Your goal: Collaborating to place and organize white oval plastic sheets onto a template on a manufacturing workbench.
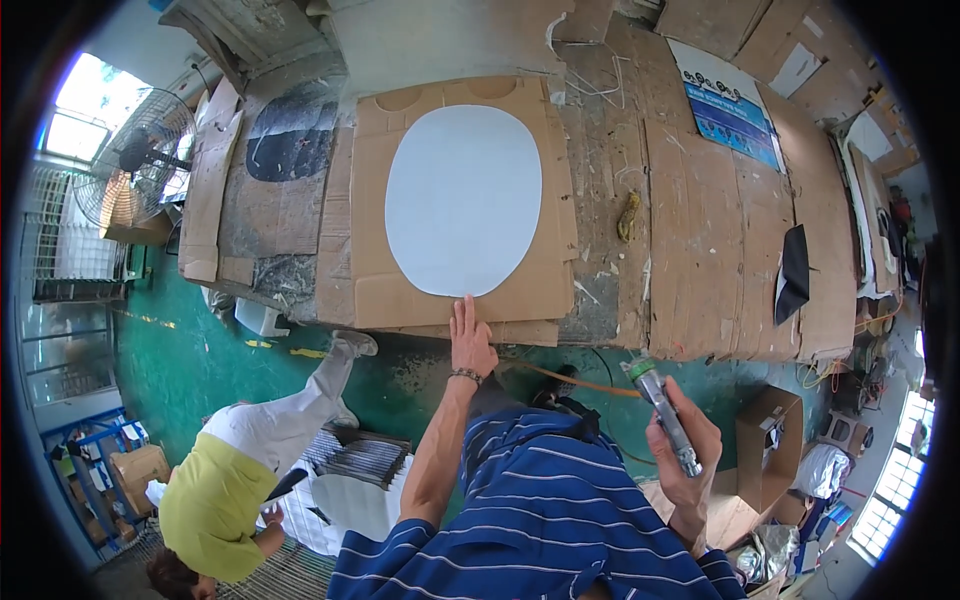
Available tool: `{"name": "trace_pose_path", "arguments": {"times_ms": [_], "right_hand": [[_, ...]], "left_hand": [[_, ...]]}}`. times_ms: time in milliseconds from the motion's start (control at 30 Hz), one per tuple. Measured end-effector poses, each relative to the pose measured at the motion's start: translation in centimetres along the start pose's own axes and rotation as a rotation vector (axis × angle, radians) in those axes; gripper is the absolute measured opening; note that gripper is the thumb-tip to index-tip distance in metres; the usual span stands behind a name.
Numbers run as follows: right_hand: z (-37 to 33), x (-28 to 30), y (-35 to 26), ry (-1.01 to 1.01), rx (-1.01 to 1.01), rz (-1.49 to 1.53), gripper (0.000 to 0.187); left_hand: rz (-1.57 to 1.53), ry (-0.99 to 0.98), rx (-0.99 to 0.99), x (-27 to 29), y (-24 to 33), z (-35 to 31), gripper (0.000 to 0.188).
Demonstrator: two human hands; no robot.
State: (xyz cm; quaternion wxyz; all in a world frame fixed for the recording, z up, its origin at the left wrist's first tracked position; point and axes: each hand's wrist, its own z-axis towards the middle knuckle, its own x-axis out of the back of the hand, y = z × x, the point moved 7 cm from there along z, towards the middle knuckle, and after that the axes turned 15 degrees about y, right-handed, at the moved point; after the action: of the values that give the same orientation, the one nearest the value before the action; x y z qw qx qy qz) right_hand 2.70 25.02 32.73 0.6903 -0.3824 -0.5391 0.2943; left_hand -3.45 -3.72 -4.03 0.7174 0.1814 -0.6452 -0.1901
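Note:
A white oval sheet [464, 200] lies flat on a brown cardboard sheet [370, 290] on the workbench. My left hand [472, 345] reaches up to its near edge, with the first fingers stretched out and their tips at the rim. The other fingers are partly curled, and it holds nothing. Off to the right, in front of the bench, my right hand [690, 445] is closed around a grey cylindrical hand tool [665, 420] with a green end. The tool's exact kind is unclear. Its green end points up toward the bench, apart from the sheet.
An orange hose [570, 381] passes below the bench edge near the tool. A dark folded piece [793, 275] and a yellowish-brown scrap [628, 217] lie on the bench. Behind at left, a person in a yellow shirt [220, 500] bends over stacked white sheets [360, 505]. A fan [135, 155] stands left.

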Motion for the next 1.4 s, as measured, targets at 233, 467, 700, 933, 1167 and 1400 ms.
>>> {"name": "trace_pose_path", "arguments": {"times_ms": [233, 467, 700, 933, 1167, 1400], "right_hand": [[-2.8, 0.5, 0.5, -0.254, -0.076, -0.008, 0.057], [-1.9, 1.8, 1.3, -0.004, -0.038, 0.063, 0.06], [-2.7, 2.7, 1.7, -0.281, 0.099, 0.09, 0.072], [-3.4, 5.9, 3.8, -0.182, -0.016, 0.062, 0.06], [-3.6, 7.7, 4.9, -0.232, -0.008, 0.044, 0.062], [-2.4, 7.3, 4.6, -0.061, -0.071, 0.046, 0.056]], "left_hand": [[-0.005, 0.001, -0.005, -0.1, -0.2, 0.0, 0.023], [-0.054, 0.065, -0.051, 1.1, 1.2, -1.8, 0.027], [-0.15, 0.072, 0.0, 1.1, 1.7, -8.6, 0.031], [-0.096, -0.05, 0.252, -1.7, -3.1, -15.5, 0.028], [-0.061, -0.093, 0.368, -2.2, -2.8, -17.8, 0.026], [-0.257, 0.073, 0.401, -0.6, 0.3, -10.5, 0.037]]}}
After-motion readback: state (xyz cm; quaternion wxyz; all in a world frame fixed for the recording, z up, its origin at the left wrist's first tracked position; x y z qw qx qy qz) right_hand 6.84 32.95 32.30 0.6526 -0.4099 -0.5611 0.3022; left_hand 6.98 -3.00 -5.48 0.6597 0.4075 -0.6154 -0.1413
